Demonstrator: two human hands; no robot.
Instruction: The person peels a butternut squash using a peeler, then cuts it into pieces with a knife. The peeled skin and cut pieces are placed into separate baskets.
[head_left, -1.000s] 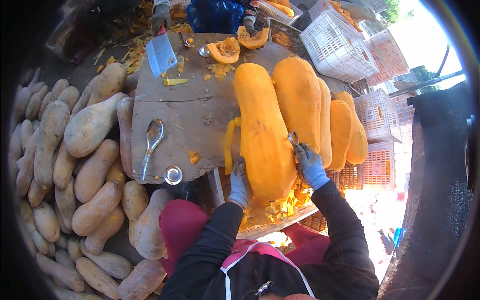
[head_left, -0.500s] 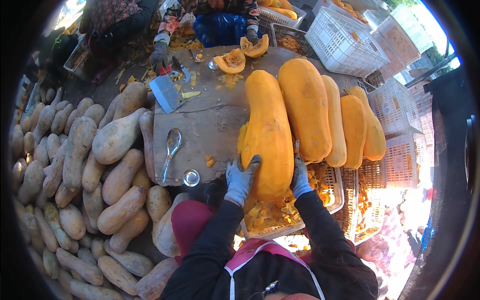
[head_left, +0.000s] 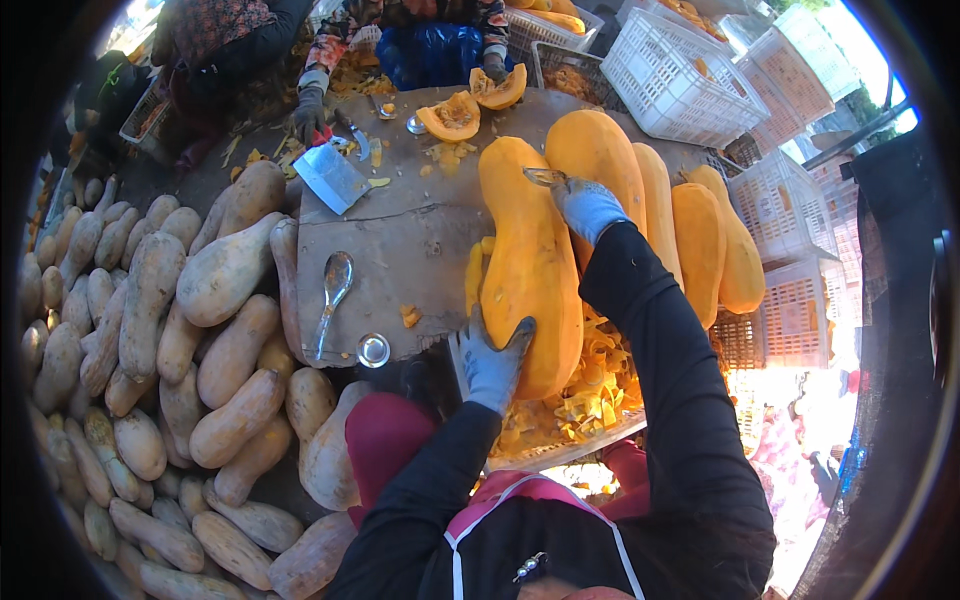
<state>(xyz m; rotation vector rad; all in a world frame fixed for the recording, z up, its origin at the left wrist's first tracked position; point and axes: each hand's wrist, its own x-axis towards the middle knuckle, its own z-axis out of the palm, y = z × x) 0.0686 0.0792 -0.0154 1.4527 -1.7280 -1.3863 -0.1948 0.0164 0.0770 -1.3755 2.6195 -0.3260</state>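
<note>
Broadly, the bench spreads to the left of the orange squash and carries its far part. Beyond the squash and to its right stands a large white crate, its contents mostly out of sight; more lattice crates are stacked farther right of it, and what they hold cannot be made out. Under the squash's near end sits a peelings crate, heaped with orange strips. The squash itself lies with its long axis running away from the body, far end leaning slightly left, near end out over those strips. Other orange squashes lie side by side to its right. The left hand is spread against the squash's near left flank, thumb over the top. The right hand is by the far end, over the right side, pinching a metal peeler that points left across the squash; whether the blade touches the surface cannot be told.
</note>
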